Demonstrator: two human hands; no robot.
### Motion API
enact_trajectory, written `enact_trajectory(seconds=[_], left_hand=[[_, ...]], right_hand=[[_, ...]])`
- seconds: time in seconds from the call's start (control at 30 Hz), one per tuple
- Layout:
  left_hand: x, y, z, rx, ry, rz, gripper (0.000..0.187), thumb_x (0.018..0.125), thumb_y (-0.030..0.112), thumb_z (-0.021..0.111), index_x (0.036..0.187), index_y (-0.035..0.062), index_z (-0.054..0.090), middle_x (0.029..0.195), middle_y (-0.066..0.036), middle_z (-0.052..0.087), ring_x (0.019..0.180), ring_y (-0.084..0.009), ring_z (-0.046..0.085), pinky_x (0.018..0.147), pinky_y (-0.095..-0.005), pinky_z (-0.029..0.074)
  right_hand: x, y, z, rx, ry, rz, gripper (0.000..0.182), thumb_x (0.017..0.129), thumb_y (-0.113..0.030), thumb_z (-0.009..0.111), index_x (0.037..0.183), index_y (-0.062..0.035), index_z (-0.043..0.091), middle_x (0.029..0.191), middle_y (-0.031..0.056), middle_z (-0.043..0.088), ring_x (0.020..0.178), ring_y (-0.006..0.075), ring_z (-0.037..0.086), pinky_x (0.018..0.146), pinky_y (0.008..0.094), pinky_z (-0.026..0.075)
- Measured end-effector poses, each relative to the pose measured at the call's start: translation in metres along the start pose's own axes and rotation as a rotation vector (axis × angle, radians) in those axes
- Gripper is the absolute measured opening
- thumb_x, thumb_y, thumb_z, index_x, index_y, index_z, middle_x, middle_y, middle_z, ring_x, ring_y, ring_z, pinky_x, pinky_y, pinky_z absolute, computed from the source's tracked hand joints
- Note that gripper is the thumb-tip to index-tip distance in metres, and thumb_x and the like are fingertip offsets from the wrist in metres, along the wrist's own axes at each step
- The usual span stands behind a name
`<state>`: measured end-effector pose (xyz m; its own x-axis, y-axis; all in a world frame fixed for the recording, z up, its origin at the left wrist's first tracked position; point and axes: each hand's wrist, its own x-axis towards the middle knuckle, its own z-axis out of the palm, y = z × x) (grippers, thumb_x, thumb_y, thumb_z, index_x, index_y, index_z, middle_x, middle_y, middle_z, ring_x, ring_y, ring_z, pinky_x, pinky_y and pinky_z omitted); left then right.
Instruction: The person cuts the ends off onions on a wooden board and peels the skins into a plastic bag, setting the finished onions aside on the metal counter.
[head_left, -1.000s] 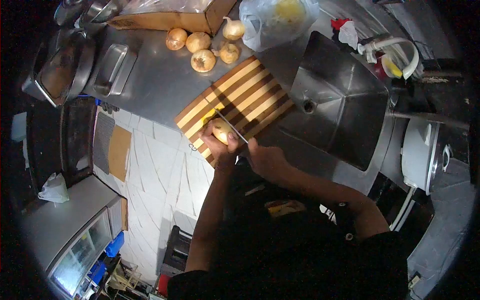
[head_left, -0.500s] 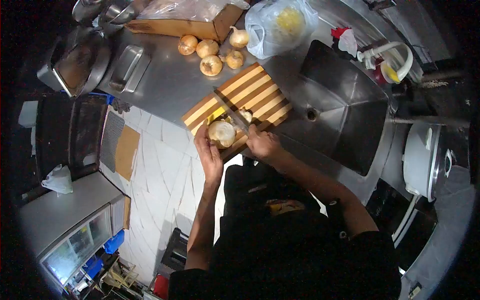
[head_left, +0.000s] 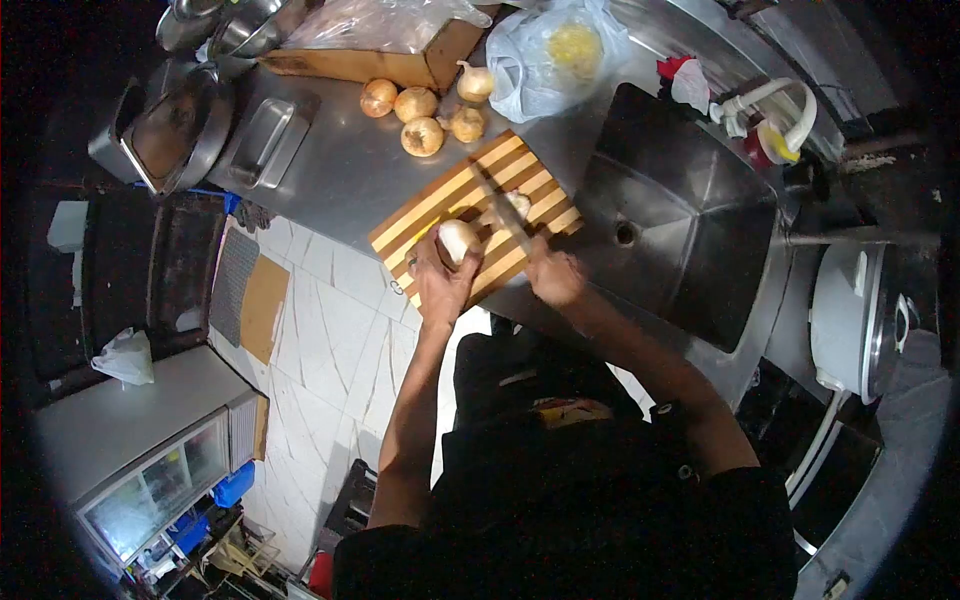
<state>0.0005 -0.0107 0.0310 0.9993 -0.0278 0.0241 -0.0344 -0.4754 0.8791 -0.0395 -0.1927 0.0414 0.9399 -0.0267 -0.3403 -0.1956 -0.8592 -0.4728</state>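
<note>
A striped wooden cutting board [head_left: 440, 205] lies at the counter's front edge. On its near part, my left hand [head_left: 442, 280] is wrapped round a pale onion [head_left: 459, 243]. My right hand [head_left: 555, 273] grips the handle of a knife [head_left: 497, 203], whose blade points away over the board and is blurred. Beside the blade lies a small cut onion piece [head_left: 518, 204]. Some yellow shows on the board behind the onion, partly hidden by it and my left hand.
Several unpeeled onions [head_left: 422, 137] sit behind the board, near a cardboard box [head_left: 430, 68] and a plastic bag [head_left: 548, 70]. Right of the board is a sink [head_left: 680, 230]. A metal pan [head_left: 265, 140] stands on the left.
My left hand has moved right and turned the onion, so its side now shows. The knife has shifted right, off the onion, with my right hand.
</note>
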Motion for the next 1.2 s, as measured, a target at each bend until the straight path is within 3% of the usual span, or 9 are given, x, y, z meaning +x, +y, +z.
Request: enact_trajectory(seconds=[0.03,0.17,0.3,0.37,0.6,0.8,0.97,1.13,1.2], left_hand=[[-0.001,0.000,0.000,0.108,0.036,-0.029,0.064,0.081,0.042,0.057,0.124,-0.0030,0.042,0.114,-0.025,0.051,0.104,-0.0375,0.048,0.092,-0.0415,0.037],[0.008,0.002,-0.011,-0.012,0.020,-0.018,0.049,0.093,0.037,0.041,0.128,0.0022,0.041,0.117,-0.024,0.050,0.112,-0.0382,0.046,0.094,-0.0414,0.036],[0.007,0.000,-0.014,-0.025,0.026,0.013,0.050,0.094,0.040,0.037,0.127,0.0014,0.040,0.121,-0.024,0.048,0.112,-0.0381,0.046,0.095,-0.0418,0.035],[0.007,-0.006,-0.010,0.055,0.029,0.055,0.051,0.094,0.039,0.037,0.126,0.0000,0.040,0.121,-0.024,0.048,0.112,-0.0375,0.046,0.095,-0.0413,0.034],[0.006,-0.018,-0.005,0.057,0.100,0.164,0.046,0.094,0.032,0.036,0.120,-0.0054,0.039,0.114,-0.024,0.044,0.107,-0.0383,0.045,0.094,-0.0418,0.034],[0.006,-0.024,-0.001,0.026,0.131,0.268,0.044,0.090,0.029,0.042,0.116,-0.0049,0.041,0.107,-0.023,0.044,0.100,-0.0370,0.046,0.089,-0.0424,0.036],[0.006,-0.035,0.011,-0.097,0.193,0.220,0.047,0.084,0.030,0.049,0.115,-0.0048,0.041,0.104,-0.023,0.043,0.098,-0.0365,0.046,0.087,-0.0434,0.036],[0.006,-0.038,0.017,-0.174,0.271,0.223,0.049,0.082,0.031,0.052,0.112,-0.0055,0.042,0.100,-0.023,0.043,0.094,-0.0350,0.046,0.084,-0.0439,0.037],[0.008,-0.039,0.015,0.051,0.292,0.301,0.057,0.081,0.042,0.051,0.109,-0.0060,0.038,0.098,-0.018,0.044,0.094,-0.0260,0.047,0.082,-0.0383,0.039]], right_hand=[[-0.003,0.000,-0.005,0.012,0.077,0.000,0.027,0.084,-0.020,0.047,0.102,-0.0025,0.038,0.073,0.0251,0.061,0.073,0.0459,0.059,0.066,0.0535,0.047],[-0.013,-0.002,-0.013,0.031,0.044,-0.033,0.028,0.085,-0.021,0.046,0.104,-0.0033,0.037,0.075,0.0258,0.061,0.074,0.0460,0.059,0.067,0.0545,0.047],[-0.032,-0.031,-0.011,0.103,-0.135,0.043,0.028,0.086,-0.022,0.045,0.107,-0.0052,0.037,0.082,0.0253,0.061,0.081,0.0436,0.059,0.073,0.0532,0.045],[-0.040,-0.037,-0.008,0.293,-0.142,-0.025,0.026,0.087,-0.021,0.045,0.106,-0.0054,0.037,0.081,0.0229,0.061,0.082,0.0420,0.059,0.074,0.0511,0.045],[-0.031,-0.055,0.000,0.264,-0.121,0.007,0.023,0.087,-0.019,0.045,0.103,-0.0033,0.039,0.080,0.0214,0.061,0.079,0.0406,0.060,0.073,0.0503,0.046],[-0.033,-0.055,0.014,0.154,-0.030,-0.156,0.028,0.085,-0.016,0.048,0.104,0.0013,0.040,0.070,0.0190,0.061,0.065,0.0370,0.061,0.058,0.0465,0.049],[-0.030,-0.052,0.019,0.232,0.211,-0.238,0.035,0.082,-0.015,0.053,0.109,0.0037,0.039,0.060,0.0178,0.058,0.056,0.0371,0.059,0.051,0.0442,0.049],[-0.025,-0.064,0.014,0.181,0.107,-0.175,0.026,0.083,-0.015,0.052,0.100,0.0007,0.040,0.059,0.0185,0.057,0.055,0.0383,0.058,0.052,0.0469,0.047],[-0.024,-0.066,0.012,0.204,0.008,-0.109,0.022,0.084,-0.015,0.051,0.096,-0.0005,0.040,0.061,0.0192,0.058,0.057,0.0386,0.058,0.051,0.0478,0.047]])
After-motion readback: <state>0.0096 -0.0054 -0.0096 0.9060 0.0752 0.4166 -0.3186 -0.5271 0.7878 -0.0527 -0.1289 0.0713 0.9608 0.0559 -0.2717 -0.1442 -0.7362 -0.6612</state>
